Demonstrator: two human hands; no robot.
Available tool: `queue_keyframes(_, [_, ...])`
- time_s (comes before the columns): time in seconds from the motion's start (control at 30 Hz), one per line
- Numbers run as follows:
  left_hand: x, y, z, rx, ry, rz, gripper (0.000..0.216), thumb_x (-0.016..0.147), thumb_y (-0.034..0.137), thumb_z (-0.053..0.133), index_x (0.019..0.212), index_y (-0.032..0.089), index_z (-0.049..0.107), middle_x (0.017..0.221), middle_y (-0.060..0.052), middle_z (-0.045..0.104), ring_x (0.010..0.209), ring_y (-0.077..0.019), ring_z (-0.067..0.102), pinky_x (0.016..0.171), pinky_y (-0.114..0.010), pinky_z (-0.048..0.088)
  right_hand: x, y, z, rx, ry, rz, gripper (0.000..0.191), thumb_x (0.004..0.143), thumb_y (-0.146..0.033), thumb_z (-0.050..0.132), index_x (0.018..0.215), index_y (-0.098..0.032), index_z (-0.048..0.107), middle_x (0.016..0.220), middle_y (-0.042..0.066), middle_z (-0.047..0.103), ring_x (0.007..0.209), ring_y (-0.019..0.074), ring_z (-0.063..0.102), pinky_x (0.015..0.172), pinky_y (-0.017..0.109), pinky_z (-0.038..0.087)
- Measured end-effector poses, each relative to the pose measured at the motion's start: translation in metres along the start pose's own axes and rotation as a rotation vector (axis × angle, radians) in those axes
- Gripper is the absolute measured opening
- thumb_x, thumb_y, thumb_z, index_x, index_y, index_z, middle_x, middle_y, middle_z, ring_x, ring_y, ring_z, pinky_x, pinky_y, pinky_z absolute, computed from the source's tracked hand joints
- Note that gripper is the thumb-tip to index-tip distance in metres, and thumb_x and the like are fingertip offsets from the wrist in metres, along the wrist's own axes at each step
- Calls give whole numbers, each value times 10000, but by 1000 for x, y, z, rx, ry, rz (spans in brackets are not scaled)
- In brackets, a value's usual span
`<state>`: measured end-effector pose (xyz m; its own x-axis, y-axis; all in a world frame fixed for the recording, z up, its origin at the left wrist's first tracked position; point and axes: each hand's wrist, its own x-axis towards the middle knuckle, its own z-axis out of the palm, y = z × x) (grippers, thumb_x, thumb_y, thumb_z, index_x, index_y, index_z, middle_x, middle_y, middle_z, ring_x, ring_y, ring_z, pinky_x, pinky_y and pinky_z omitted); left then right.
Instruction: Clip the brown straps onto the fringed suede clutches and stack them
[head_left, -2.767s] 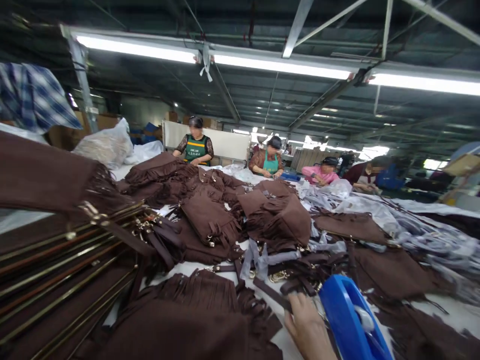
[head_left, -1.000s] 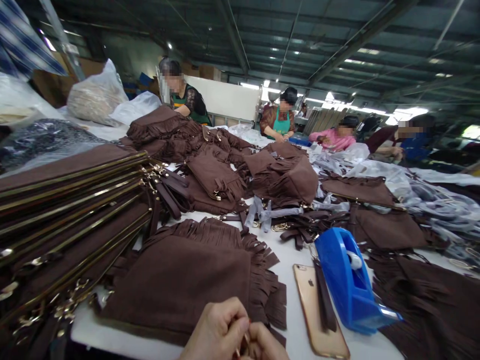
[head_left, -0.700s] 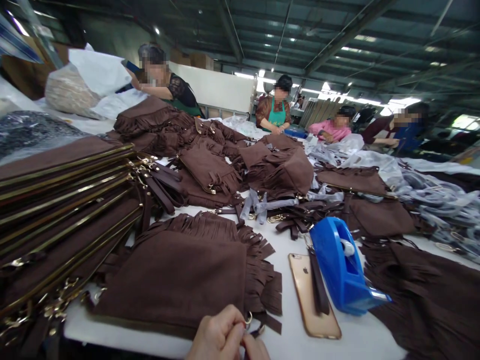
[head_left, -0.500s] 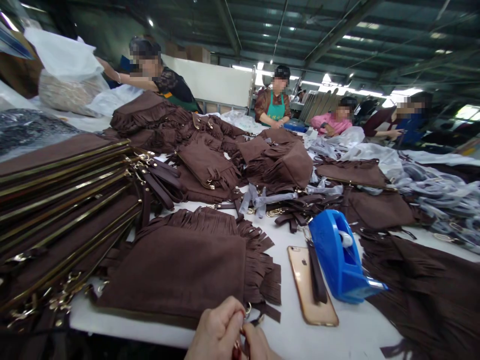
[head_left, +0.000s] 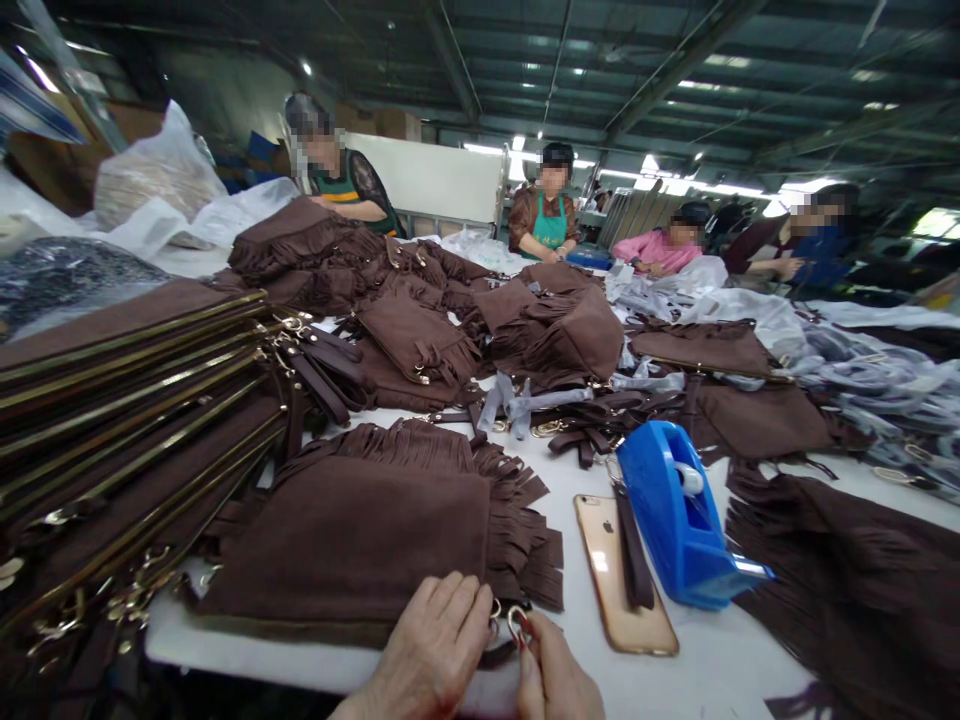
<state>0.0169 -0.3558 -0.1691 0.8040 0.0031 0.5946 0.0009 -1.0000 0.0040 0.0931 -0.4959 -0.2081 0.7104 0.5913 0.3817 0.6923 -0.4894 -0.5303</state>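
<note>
A dark brown fringed bag lies flat in front of me, its fringe fanned out to the right. My left hand grips the bag's near right corner, fingers over the top; the thumb is hidden. Beside it, my right hand pinches a gold ring-shaped clasp between thumb and fingertips. A smaller metal ring shows at the bag's corner, between the hands. Part of a dark strap curves below them.
Right of my hands lie a phone, a brown wrist strap across it and a blue tape dispenser. Zippered bags are stacked at left. More bags pile up behind. Several co-workers sit across the table.
My hands have moved apart: the left has flattened over the bag's corner, and the right has shifted right with the gold clasp. The co-worker at far left has drawn back an outstretched arm.
</note>
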Motion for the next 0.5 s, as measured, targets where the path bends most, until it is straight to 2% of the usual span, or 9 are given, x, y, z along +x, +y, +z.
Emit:
queue_keyframes(0.1, [11, -4, -1, -100, 5, -29, 217, 844, 111, 361, 875, 99, 576, 722, -66, 595, 646, -177, 516, 590, -311, 408, 12, -1, 2, -43, 38, -51, 323, 912, -299, 238, 996, -144, 508, 823, 116, 680, 667, 202, 669, 566, 264, 530])
queue_keyframes(0.2, [21, -9, -3, -206, -46, -126, 239, 851, 127, 347, 716, 161, 541, 625, -22, 542, 568, -157, 463, 532, -286, 372, 31, -7, 0, -135, 24, -170, 296, 903, -254, 241, 1005, -114, 481, 757, 99, 655, 597, 182, 646, 498, 248, 505])
queue_keyframes(0.3, [24, -12, -2, -271, -62, -223, 230, 846, 147, 372, 691, 174, 539, 610, -9, 541, 565, -150, 462, 520, -270, 361, 46, -13, -1, -218, 31, -262, 252, 881, -203, 255, 987, -122, 469, 684, 63, 623, 549, 171, 630, 435, 235, 471])
queue_keyframes(0.5, [21, -13, 2, -332, -102, -298, 204, 830, 160, 406, 700, 173, 562, 609, -7, 551, 570, -153, 477, 523, -272, 362, 48, -18, 7, -230, -27, -225, 227, 888, -221, 253, 981, -152, 449, 674, 34, 599, 562, 173, 625, 465, 250, 467])
